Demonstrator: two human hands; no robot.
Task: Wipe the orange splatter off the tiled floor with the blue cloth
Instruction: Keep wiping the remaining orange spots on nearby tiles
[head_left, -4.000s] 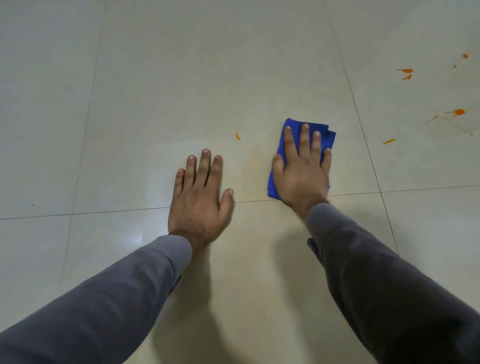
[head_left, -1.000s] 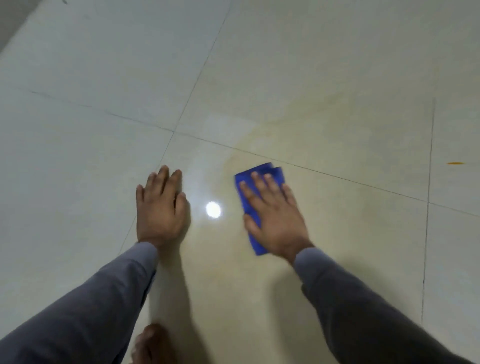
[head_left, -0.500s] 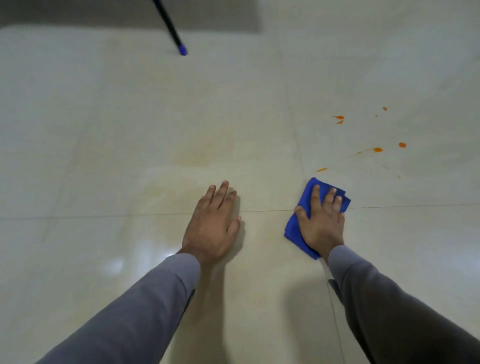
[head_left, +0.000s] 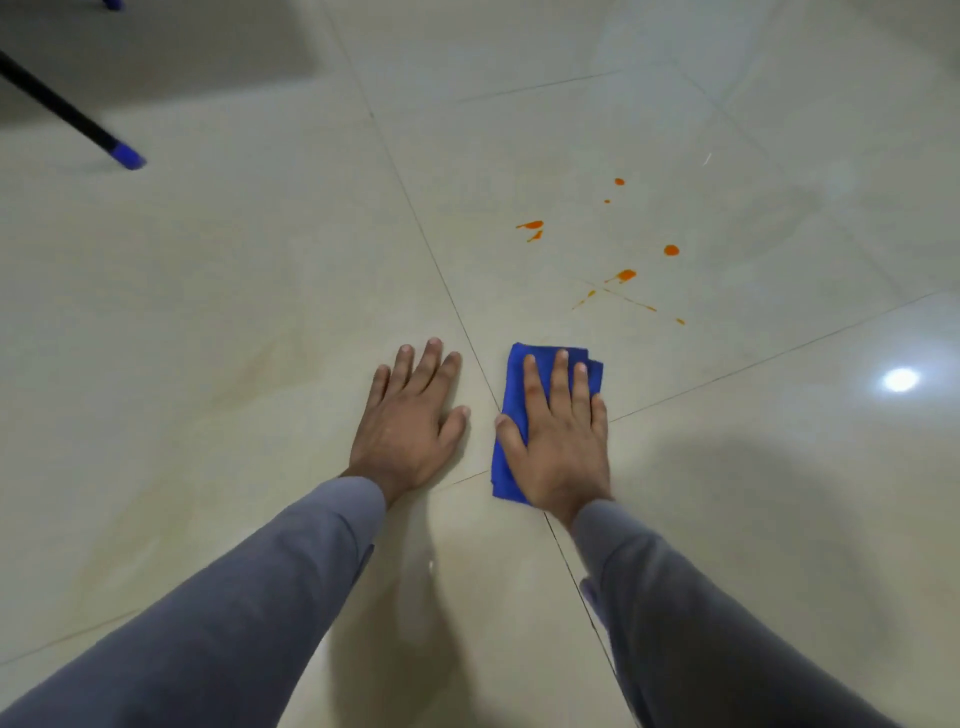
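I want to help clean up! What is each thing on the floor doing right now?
blue cloth: folded, flat on the floor, under the right hand.
right hand: open, pressing the cloth.
left hand: open, flat on bare tile.
orange splatter: unwiped, beyond the cloth.
black pole: blue tip on the floor.

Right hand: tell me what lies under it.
The right hand lies flat, palm down, on the folded blue cloth, which rests on the tiled floor. Cloth edges show beyond the fingers and thumb. Whether any orange splatter sits beneath the cloth is hidden.
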